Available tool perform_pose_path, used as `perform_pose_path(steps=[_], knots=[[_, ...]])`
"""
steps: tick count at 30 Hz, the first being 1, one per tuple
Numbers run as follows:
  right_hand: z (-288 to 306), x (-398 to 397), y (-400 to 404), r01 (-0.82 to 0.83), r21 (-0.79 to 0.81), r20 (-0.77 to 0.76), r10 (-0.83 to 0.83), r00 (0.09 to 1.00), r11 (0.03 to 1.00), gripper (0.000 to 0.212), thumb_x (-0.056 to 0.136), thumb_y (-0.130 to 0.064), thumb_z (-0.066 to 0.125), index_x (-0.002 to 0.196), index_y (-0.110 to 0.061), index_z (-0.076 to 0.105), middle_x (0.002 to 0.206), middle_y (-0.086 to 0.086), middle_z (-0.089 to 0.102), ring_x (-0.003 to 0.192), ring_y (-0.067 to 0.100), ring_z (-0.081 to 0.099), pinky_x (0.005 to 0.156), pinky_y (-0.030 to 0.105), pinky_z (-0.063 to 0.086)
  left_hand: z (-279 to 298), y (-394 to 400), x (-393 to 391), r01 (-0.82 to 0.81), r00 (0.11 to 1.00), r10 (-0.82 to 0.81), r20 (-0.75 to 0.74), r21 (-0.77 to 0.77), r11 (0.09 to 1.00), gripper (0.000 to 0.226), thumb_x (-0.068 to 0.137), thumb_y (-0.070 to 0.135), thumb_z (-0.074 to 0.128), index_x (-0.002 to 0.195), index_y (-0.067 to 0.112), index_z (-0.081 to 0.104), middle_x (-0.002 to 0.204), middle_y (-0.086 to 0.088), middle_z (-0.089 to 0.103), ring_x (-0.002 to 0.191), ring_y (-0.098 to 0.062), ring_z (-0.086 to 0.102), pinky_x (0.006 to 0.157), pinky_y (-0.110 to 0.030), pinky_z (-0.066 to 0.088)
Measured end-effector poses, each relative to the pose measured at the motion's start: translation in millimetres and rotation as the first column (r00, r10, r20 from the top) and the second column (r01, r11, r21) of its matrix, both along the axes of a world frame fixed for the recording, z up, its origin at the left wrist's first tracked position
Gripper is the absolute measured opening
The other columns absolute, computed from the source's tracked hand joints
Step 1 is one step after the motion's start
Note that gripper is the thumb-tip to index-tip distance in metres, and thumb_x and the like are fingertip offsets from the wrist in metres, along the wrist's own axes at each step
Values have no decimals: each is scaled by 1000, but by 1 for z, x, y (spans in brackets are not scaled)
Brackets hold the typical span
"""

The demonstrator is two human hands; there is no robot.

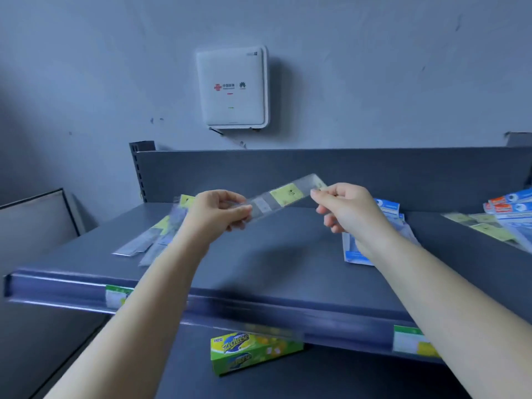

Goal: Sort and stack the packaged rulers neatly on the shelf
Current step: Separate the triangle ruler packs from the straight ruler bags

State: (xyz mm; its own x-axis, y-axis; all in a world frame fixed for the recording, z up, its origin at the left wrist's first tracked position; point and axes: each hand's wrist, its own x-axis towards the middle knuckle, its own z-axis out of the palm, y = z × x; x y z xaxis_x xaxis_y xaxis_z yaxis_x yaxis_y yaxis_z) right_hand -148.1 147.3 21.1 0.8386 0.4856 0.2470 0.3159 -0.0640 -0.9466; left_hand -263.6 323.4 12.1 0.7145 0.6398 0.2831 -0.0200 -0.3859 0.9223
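Observation:
A clear packaged ruler (280,197) with a yellow label hangs above the grey shelf (288,260), tilted up to the right. My left hand (220,211) pinches its lower left end and my right hand (345,207) pinches its upper right end. On the shelf's left lies a loose pile of similar yellow-labelled rulers (155,234). A blue-and-white packaged ruler pile (385,226) lies partly hidden under my right forearm. More packs, blue and yellow (501,223), spread at the far right.
A white router box (233,87) hangs on the wall above the shelf's back panel (316,174). A green-yellow carton (253,352) sits on the lower shelf. Price tags (118,295) are clipped to the shelf's front rail.

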Motion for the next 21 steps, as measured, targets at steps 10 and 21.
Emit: perform_pose_path(steps=[10, 21], knots=[[-9, -31, 57, -140, -175, 99, 158, 982, 975, 13, 86, -15, 59, 73, -16, 59, 67, -3, 61, 50, 10, 49, 47, 19, 38, -27, 111, -59, -462, 713, 632, -303, 475, 749, 8, 82, 21, 63, 76, 16, 60, 80, -7, 64, 80, -27, 60, 74, -31, 37], [-17, -11, 36, 303, -548, 638, 155, 754, 780, 6, 87, -24, 52, 88, -23, 58, 93, -7, 63, 91, 20, 59, 69, 28, 45, -9, 37, -3, -63, 761, 561, -326, 824, 563, 30, 88, 35, 54, 114, 21, 59, 118, -1, 61, 113, -23, 54, 97, -32, 31]])
